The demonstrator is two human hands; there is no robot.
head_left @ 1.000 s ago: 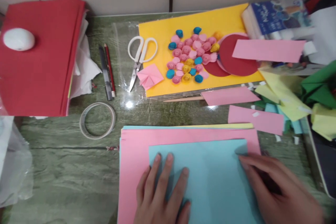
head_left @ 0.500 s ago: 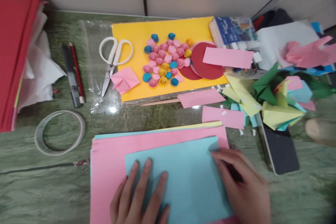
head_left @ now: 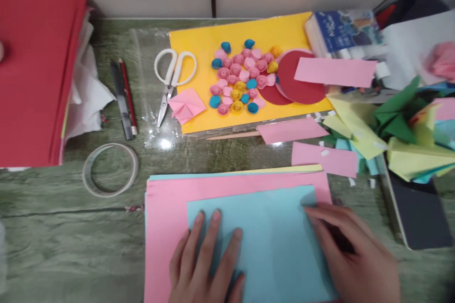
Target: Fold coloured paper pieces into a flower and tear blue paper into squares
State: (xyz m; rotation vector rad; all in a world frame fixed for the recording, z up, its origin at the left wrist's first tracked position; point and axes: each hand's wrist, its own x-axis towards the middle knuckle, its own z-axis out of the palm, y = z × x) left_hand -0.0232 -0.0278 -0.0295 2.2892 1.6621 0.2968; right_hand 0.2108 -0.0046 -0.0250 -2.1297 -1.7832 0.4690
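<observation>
At the near side of the green table (head_left: 71,246), my left hand (head_left: 208,265) lies palm down on a light-blue sheet (head_left: 273,241), fingers spread wide, nothing gripped. My right hand (head_left: 362,251) is at the same sheet, just inside its right edge near the far right corner; thumb and forefinger set narrow, tips close together. Can't tell if they pinch the paper. Light-blue sheet sits slightly askew on a bigger pink sheet (head_left: 165,232), top of a paper stack; blue and yellow edges peek out along the stack's far edge.

Left of the stack, apart from it: tape roll (head_left: 88,182), flat. Toward the table's far left corner: red paper pile (head_left: 35,80), crumpled white paper (head_left: 87,99) sticking out from its right edge. Then a dark pen-like tool (head_left: 121,104) and red pencil (head_left: 128,99), side by side.

Along the table's far edge: yellow sheet (head_left: 199,40) bearing small rolled paper flowers (head_left: 235,69), pink, blue, yellow. Red discs (head_left: 302,85) overlap at its right end. White-handled scissors (head_left: 168,83), slightly parted, overlap its left edge, folded pink piece (head_left: 188,106) beside them. Wooden stick (head_left: 232,136) in front, tip pointing left, other end at a pink strip (head_left: 293,130). Right side of table: folded paper flowers (head_left: 401,128), partly over a dark phone-like slab (head_left: 419,218).
</observation>
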